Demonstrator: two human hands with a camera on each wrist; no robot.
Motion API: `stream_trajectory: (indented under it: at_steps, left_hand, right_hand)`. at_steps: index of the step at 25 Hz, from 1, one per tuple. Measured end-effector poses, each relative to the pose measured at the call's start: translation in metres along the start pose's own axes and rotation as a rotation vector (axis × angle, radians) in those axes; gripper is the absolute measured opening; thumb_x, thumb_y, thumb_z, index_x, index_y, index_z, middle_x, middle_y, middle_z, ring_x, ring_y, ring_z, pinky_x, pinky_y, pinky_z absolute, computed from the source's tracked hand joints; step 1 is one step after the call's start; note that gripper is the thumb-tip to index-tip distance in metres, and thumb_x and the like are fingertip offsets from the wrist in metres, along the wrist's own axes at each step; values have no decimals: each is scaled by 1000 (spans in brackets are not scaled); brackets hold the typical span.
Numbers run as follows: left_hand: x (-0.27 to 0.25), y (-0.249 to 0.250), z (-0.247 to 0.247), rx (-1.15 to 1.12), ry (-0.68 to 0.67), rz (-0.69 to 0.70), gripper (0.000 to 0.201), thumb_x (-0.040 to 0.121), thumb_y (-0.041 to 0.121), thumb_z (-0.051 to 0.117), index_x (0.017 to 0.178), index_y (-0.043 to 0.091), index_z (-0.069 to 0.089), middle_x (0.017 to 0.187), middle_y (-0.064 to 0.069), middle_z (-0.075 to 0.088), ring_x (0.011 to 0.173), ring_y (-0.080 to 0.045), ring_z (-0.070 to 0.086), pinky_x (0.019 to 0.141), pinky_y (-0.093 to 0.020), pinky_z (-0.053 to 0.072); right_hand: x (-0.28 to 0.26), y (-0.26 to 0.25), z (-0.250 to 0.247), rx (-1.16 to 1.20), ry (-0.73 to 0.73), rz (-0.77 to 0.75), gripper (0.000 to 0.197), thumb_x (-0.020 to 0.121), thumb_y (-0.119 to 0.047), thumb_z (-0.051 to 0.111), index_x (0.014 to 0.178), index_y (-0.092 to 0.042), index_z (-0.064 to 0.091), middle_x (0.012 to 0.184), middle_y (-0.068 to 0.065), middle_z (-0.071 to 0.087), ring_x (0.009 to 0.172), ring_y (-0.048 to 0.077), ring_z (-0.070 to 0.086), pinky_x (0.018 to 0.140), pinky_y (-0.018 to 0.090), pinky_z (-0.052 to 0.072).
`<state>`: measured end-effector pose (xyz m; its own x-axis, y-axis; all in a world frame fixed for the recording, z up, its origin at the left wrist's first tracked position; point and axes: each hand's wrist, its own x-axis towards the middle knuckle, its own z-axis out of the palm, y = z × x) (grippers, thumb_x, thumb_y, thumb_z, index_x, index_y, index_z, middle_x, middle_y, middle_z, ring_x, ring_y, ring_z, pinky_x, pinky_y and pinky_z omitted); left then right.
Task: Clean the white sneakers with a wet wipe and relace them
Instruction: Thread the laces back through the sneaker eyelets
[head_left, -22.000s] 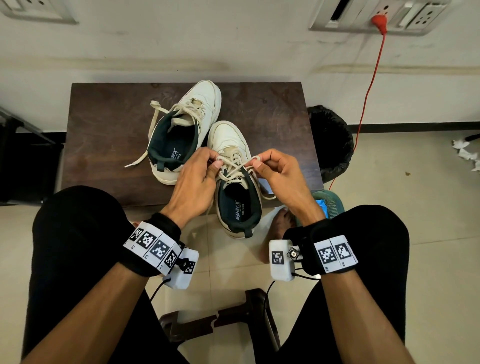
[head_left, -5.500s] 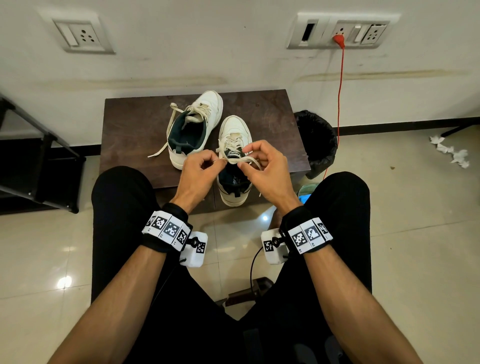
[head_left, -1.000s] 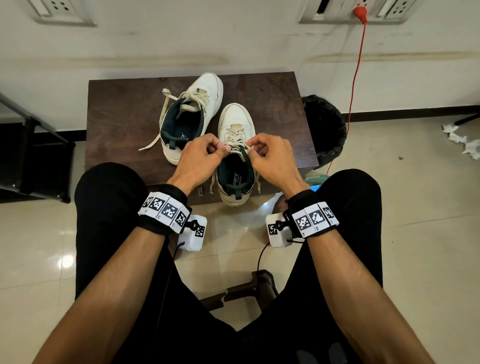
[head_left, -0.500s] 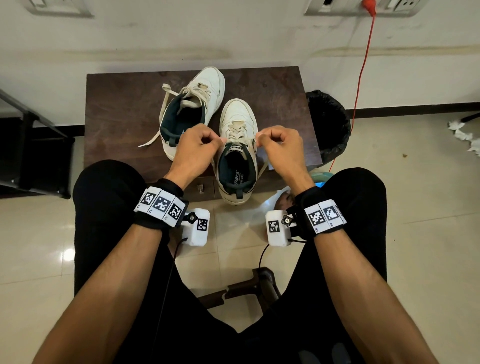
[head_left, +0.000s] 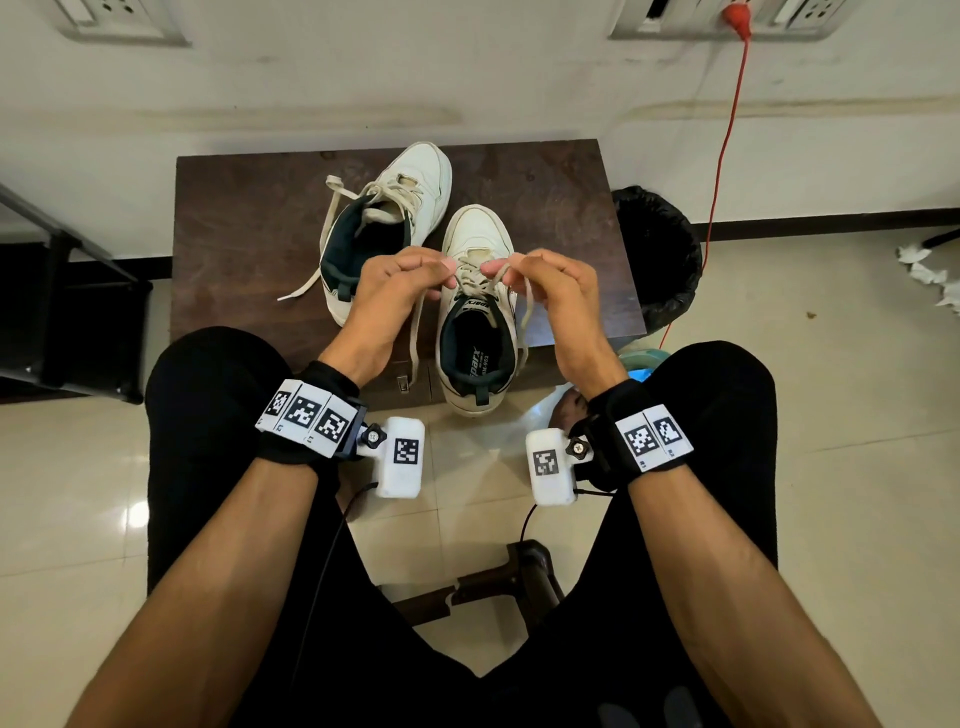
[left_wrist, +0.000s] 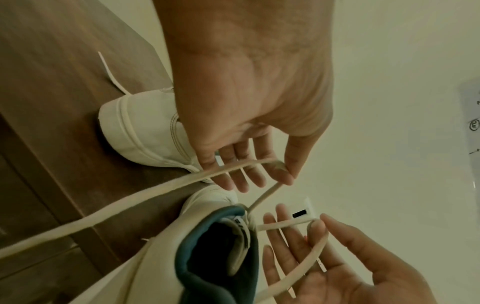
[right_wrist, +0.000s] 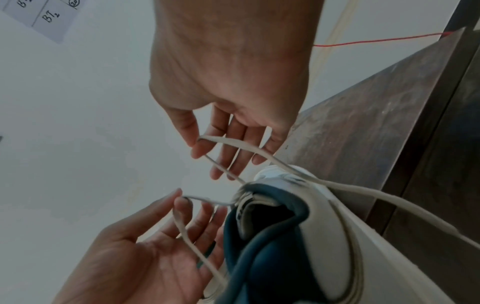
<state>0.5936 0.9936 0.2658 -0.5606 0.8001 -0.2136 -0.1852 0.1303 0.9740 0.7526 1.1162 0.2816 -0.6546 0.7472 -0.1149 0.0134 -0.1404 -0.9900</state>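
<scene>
Two white sneakers stand on a dark wooden table. The far sneaker lies with its laces loose. The near sneaker points away from me, heel over the table's front edge. My left hand pinches the left lace end between thumb and forefinger, as the left wrist view shows. In the same way my right hand pinches the right lace end, as the right wrist view shows. Both hands hover just above the near sneaker's tongue, and both lace ends hang down past them.
A black-lined bin stands right of the table, with a red cable running down the wall behind it. Crumpled white wipes lie on the floor at far right. A dark rack stands left. My knees flank the table's front.
My hands have drawn closer together over the near sneaker's tongue after pulling the lace ends apart sideways. The sneakers have not moved.
</scene>
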Motion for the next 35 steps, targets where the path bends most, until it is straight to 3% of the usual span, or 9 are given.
stream_trajectory:
  at_steps: [4,9,13,16,21,23,27,31,35]
  left_hand:
    - [-3,3,3,-52,-104,78,19,94,18,69,83,6,78,114,-12,69,111,-20,63,99,-33,47]
    - [-9,6,9,-48,-177,144,15,97,12,66,96,0,75,124,-19,60,121,-20,60,104,-30,48]
    - [-7,3,11,-62,-129,146,16,99,8,65,106,-4,74,134,-29,59,122,-23,62,105,-34,51]
    - [-9,5,15,-79,-135,130,19,99,8,66,109,-7,74,126,-30,64,115,-26,66,98,-40,57]
    - [-10,11,16,-86,-27,114,20,103,12,61,103,-4,73,101,-16,71,98,-14,68,88,-23,52]
    - [-10,10,14,56,30,165,20,104,13,59,108,0,74,98,-6,73,94,-8,68,85,-20,51]
    - [-13,3,18,406,226,186,16,94,33,71,94,17,73,86,8,72,80,-2,66,74,-19,53]
    - [-6,0,12,339,183,39,26,93,41,70,82,18,77,68,4,70,65,-11,64,68,-35,54]
    - [-7,4,16,333,182,30,23,95,26,69,77,16,78,63,8,69,58,0,57,65,-24,47]
  right_hand:
    - [2,0,5,43,-40,-30,24,105,-4,53,93,5,72,90,23,72,88,26,69,90,35,58]
    - [-1,14,19,-244,-149,-132,20,106,-4,56,109,-2,76,88,-4,72,82,6,63,80,23,52]
    - [0,15,18,-314,-240,-107,15,94,-10,61,101,-4,73,84,5,67,82,13,58,80,38,50]
    - [-5,16,20,-361,-220,-94,8,94,-18,73,95,-11,75,79,3,70,75,15,62,76,39,55]
    - [-1,19,23,-463,-165,-109,35,101,-29,70,73,-9,68,60,5,55,58,14,47,59,36,41]
    - [1,19,23,-454,-138,-100,43,103,-30,67,71,-3,63,60,4,50,58,15,44,58,37,38]
    - [-3,19,24,-509,-124,-119,33,106,-22,63,78,-6,71,72,0,67,66,11,58,62,25,48]
    - [-1,22,23,-585,-110,-160,32,105,-27,64,84,-7,75,77,4,72,72,23,66,66,41,57]
    - [0,26,19,-568,-113,-165,27,103,-28,68,88,-9,79,82,4,76,79,22,72,73,47,61]
